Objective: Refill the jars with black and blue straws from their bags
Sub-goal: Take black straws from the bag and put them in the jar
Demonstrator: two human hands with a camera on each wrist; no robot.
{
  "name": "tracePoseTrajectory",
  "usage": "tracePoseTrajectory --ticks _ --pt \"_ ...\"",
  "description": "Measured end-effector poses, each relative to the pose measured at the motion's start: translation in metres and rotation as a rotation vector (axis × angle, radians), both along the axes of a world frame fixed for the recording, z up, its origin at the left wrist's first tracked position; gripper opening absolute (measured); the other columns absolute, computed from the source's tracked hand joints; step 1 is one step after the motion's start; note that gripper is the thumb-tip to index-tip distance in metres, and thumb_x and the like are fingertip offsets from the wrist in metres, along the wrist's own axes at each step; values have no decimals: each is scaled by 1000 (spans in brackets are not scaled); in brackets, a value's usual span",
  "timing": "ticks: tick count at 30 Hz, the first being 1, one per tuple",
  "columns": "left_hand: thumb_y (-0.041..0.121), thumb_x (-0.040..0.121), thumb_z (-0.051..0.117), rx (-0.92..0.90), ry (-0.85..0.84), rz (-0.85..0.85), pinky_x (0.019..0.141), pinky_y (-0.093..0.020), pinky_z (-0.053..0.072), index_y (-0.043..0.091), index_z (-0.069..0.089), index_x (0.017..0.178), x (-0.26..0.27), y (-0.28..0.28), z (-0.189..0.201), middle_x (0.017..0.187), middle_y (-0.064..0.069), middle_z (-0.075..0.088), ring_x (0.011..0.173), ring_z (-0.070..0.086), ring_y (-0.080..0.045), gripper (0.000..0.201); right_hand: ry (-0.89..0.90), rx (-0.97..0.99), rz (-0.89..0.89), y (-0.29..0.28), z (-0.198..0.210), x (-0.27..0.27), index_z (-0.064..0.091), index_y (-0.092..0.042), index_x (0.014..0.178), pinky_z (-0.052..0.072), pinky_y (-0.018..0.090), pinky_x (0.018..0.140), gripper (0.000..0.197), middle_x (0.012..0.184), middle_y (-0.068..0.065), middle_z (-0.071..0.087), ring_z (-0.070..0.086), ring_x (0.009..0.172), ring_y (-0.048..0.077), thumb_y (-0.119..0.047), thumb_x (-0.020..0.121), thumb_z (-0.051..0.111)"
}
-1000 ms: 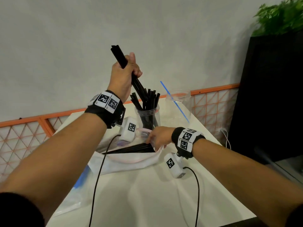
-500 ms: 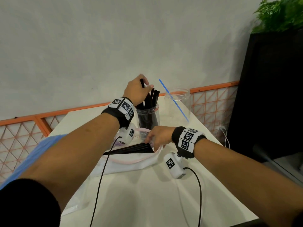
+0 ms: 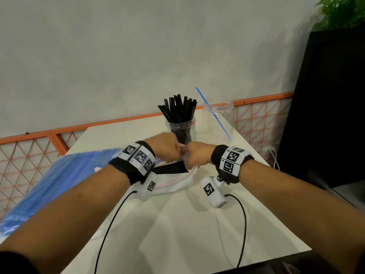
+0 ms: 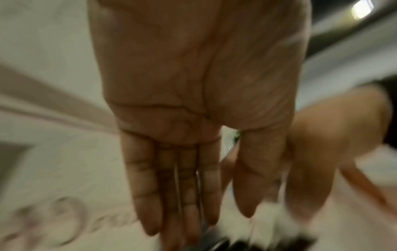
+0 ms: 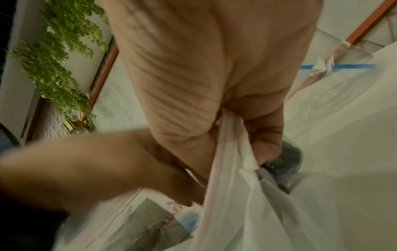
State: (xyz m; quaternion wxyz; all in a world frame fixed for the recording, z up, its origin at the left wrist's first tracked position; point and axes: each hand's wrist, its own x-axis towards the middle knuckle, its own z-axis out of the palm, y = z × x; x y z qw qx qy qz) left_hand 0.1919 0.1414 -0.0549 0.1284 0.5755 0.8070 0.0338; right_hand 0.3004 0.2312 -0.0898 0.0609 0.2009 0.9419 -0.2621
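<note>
A clear jar (image 3: 180, 126) packed with black straws (image 3: 178, 109) stands at the table's far side. To its right a second clear jar (image 3: 219, 115) holds one blue straw (image 3: 214, 114). In front of them lies a white plastic bag (image 3: 173, 184) with black straws (image 3: 170, 168) poking out of its mouth. My right hand (image 3: 194, 156) grips the bag's rim (image 5: 232, 152), fingers (image 5: 265, 135) curled round the plastic. My left hand (image 3: 167, 148) is at the bag mouth beside it, its fingers (image 4: 171, 178) straight and holding nothing. The left wrist view is blurred.
A bag of blue straws (image 3: 49, 184) lies at the table's left side, partly under my left forearm. An orange lattice rail (image 3: 118, 123) runs behind the white table (image 3: 187, 224). A black cabinet (image 3: 325, 105) with a green plant (image 3: 341, 12) stands at right. Cables trail from both wrist cameras.
My left hand lowered a bunch of black straws into the jar, let go of them, and came down to the bag mouth beside my right hand. The right hand kept its hold.
</note>
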Motion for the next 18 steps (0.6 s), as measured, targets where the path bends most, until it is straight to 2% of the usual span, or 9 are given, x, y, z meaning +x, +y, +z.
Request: tracePoseTrajectory --ticks 2,4,6,9,12,14,16,18 --pt "19 83 66 -101 159 -9 80 -29 51 11 72 105 -6 -3 -21 99 -5 72 93 65 -22 24 26 -14 -14 -3 2 1 56 -11 126 45 20 54 49 94 5 57 57 77 19 -4 78 63" --pt "24 86 67 -99 166 -5 85 -30 48 10 68 115 -13 -1 -37 110 -7 70 99 62 -24 32 52 -57 -23 -6 4 1 51 -14 133 46 21 59 58 105 7 59 55 80 17 -2 77 63" --pt "24 88 65 -144 143 -5 81 -29 44 10 69 114 -18 2 -44 110 -9 69 92 58 -22 30 79 -106 -39 -7 7 3 44 -16 140 49 23 68 67 117 6 57 56 89 17 -1 78 63" --pt "20 87 65 -137 126 4 75 -27 41 8 70 110 -25 8 -50 99 -8 67 84 54 -21 27 103 -185 -60 -7 9 5 39 -16 144 53 28 82 73 130 6 52 56 102 20 1 78 64" --pt "17 85 68 -121 124 -10 74 -26 40 9 67 99 -29 12 -55 89 -2 59 82 53 -20 17 120 -281 -78 -6 9 6 39 -15 144 55 37 89 74 133 8 51 58 111 27 5 78 64" --pt "17 85 68 -123 120 -20 73 -26 40 10 67 97 -30 13 -58 90 -4 59 81 53 -20 14 131 -322 -82 -6 8 8 41 -16 142 56 37 86 72 130 7 53 59 109 27 6 77 63" --pt "17 86 67 -122 109 -41 75 -26 41 9 68 105 -31 13 -59 94 -4 61 83 53 -20 21 151 -355 -86 -6 8 9 47 -19 138 56 27 68 68 120 2 57 60 96 19 7 77 62" --pt "19 87 67 -112 121 -61 76 -26 41 14 66 107 -32 11 -59 96 -3 61 84 53 -19 21 152 -342 -107 -5 8 9 54 -19 131 50 21 59 60 113 2 59 59 85 13 6 77 62"
